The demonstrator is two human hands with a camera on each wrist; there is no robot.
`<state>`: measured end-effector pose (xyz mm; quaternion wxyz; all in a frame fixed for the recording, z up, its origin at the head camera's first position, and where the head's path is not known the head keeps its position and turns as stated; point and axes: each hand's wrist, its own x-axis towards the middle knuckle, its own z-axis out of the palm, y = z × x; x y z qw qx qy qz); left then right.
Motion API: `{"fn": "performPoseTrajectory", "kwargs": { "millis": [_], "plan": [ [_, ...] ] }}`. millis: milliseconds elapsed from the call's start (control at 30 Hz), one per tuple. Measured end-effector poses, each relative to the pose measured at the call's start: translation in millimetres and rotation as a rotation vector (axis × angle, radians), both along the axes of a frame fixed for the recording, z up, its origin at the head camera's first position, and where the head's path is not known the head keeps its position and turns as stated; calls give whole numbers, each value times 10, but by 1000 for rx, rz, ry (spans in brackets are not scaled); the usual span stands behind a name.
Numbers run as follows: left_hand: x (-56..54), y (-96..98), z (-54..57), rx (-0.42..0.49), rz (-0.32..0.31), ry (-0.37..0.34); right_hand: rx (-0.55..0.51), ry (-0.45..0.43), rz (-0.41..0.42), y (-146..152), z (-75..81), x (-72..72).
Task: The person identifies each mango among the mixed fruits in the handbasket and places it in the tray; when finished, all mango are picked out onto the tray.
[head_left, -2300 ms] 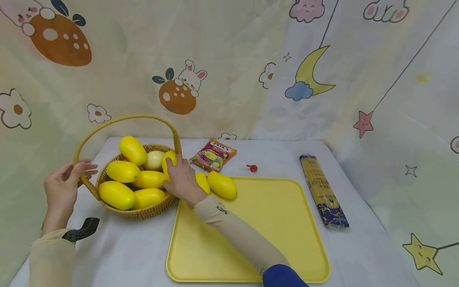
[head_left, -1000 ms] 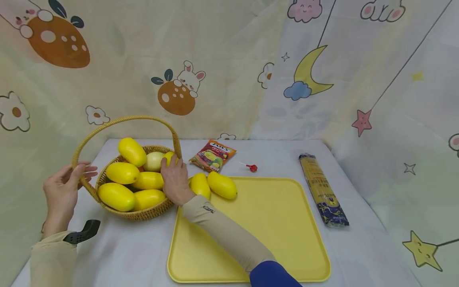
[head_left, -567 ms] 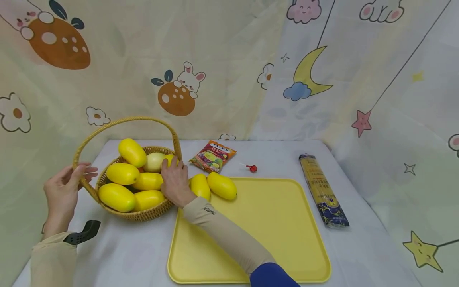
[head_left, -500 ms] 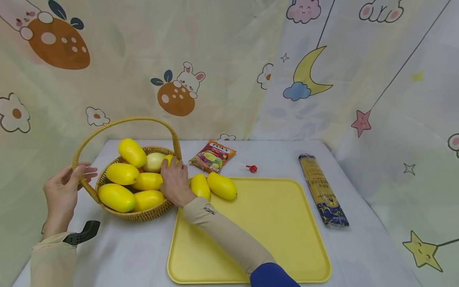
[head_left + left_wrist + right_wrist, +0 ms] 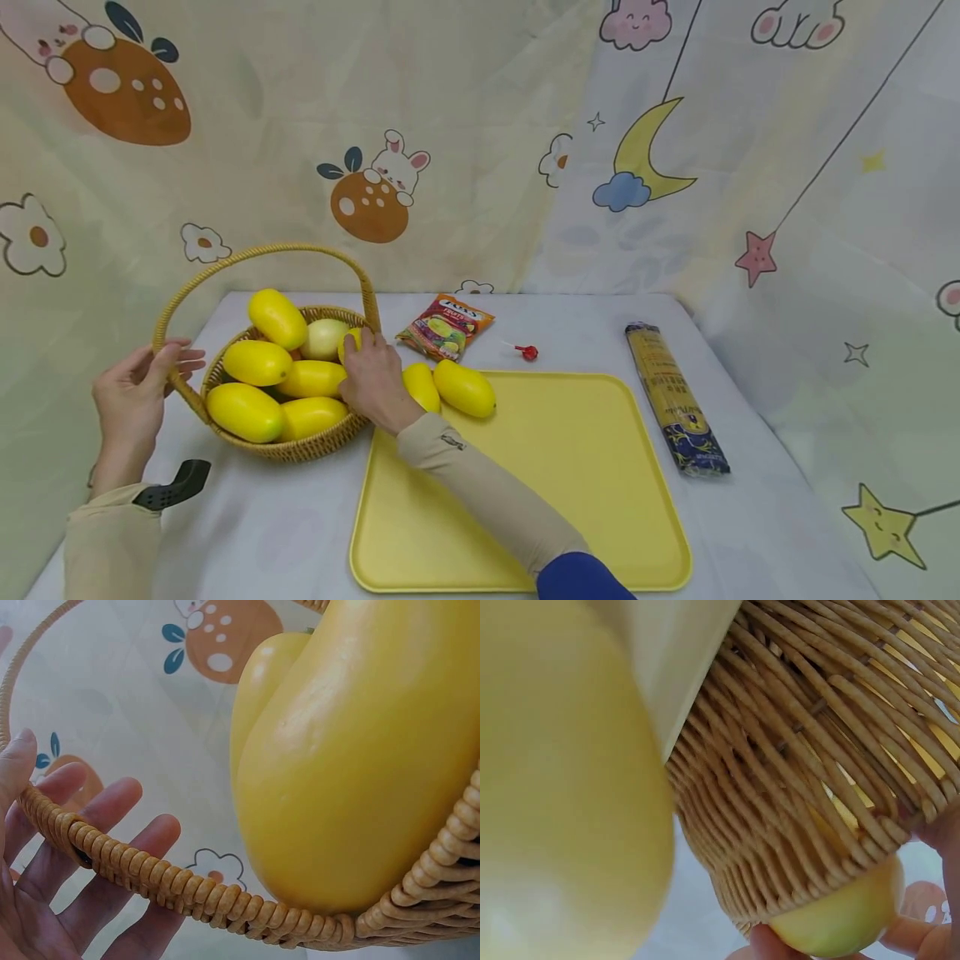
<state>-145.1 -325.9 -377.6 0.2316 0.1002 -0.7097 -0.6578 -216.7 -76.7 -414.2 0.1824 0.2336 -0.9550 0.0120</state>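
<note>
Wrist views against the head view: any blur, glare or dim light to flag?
Right wrist: near yellow fruit blurred, pale glare low on it; basket weave sharper. Left wrist: dimmer, left hand shaded, soft sheen on the big fruit. Head: even light, faint shadow on the white tablecloth.

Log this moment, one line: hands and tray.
left hand: holds basket handle; right hand: grips yellow fruit in basket; tray: two yellow fruits at far-left corner
</note>
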Motion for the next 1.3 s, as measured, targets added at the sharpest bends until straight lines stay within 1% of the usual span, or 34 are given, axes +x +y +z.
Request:
{"fn": "performPoseTrajectory", "kwargs": {
  "millis": [100,233,333,400,533,700,800,933,1133,1300],
  "plan": [
    [0,2,-11,-2,2,-2,-43,-27,38,86,18,27],
    [-3,-5,-15,-12,0,1,-148,-41,102,234,55,67],
    [-6,-8,-9,-21,-11,3,-218,-49,118,363,89,92],
    [-5,-9,-4,-31,-14,5,-252,-53,110,443,117,106],
    [-4,-12,-7,-61,4,-4,-326,-56,88,602,173,135],
    [-6,-18,-12,-44,2,-1,-393,-40,59,839,207,154],
    [-5,-24,-13,-49,-3,-6,-425,-4,55,1011,183,144],
    [-8,-28,-21,-64,-1,-13,-463,13,39,1248,140,140],
    [-4,-33,-5,-88,-3,-21,-477,59,-1,1520,80,153],
    [-8,-27,-6,-74,-3,-23,-475,33,-48,1694,27,186]
  ]
}}
